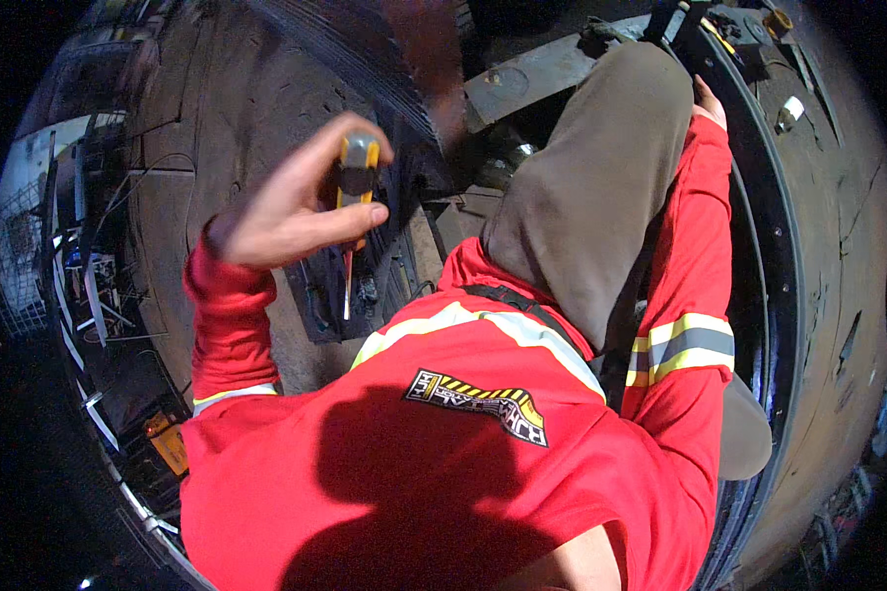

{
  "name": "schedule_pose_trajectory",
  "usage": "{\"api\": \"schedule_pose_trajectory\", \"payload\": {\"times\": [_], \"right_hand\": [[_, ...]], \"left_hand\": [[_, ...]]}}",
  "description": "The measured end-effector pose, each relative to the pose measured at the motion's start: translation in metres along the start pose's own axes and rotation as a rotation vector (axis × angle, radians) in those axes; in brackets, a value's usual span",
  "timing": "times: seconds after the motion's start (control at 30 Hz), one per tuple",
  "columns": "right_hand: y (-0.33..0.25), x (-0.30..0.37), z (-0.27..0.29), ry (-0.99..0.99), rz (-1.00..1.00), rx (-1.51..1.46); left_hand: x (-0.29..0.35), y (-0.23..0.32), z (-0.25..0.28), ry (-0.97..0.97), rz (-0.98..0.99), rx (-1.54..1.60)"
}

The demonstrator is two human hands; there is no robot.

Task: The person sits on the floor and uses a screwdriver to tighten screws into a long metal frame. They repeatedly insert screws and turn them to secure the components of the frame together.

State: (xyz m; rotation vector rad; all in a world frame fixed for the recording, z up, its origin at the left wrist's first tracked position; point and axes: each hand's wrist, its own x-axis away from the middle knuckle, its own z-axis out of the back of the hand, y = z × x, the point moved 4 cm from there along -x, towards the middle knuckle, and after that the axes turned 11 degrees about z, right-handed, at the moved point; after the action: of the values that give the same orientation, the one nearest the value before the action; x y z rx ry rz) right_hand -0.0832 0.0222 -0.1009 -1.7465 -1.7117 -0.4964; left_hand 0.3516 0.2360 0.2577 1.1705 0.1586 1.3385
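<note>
My left hand (306,192) is raised in front of my body, left of centre. Its fingers and thumb are closed round the yellow, grey and black handle of a screwdriver (358,163). The thin metal shaft points down toward my waist, over dark metal parts (370,286), touching none that I can make out. My right hand (710,102) is beyond my bent knee, beside a long dark metal beam (759,227). A finger there is stretched out, while the knee and sleeve hide most of the hand. I see nothing held in it.
A flat grey metal plate (532,79) lies beyond my knee. Past the beam, a small white object (788,113) and a yellow-handled tool (719,37) lie on a brown surface. Thin metal strips (94,295) and a yellow-orange object (167,441) are at the left.
</note>
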Motion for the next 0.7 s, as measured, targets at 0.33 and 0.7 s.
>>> {"api": "schedule_pose_trajectory", "payload": {"times": [0.33,0.7], "right_hand": [[0.002,0.006,0.017,-0.076,0.108,0.359],[-0.042,0.09,0.135,-0.255,0.261,0.597]], "left_hand": [[-0.019,-0.243,-0.076,0.132,0.426,-0.552],[-0.016,-0.223,-0.051,-0.139,0.63,-0.535]]}}
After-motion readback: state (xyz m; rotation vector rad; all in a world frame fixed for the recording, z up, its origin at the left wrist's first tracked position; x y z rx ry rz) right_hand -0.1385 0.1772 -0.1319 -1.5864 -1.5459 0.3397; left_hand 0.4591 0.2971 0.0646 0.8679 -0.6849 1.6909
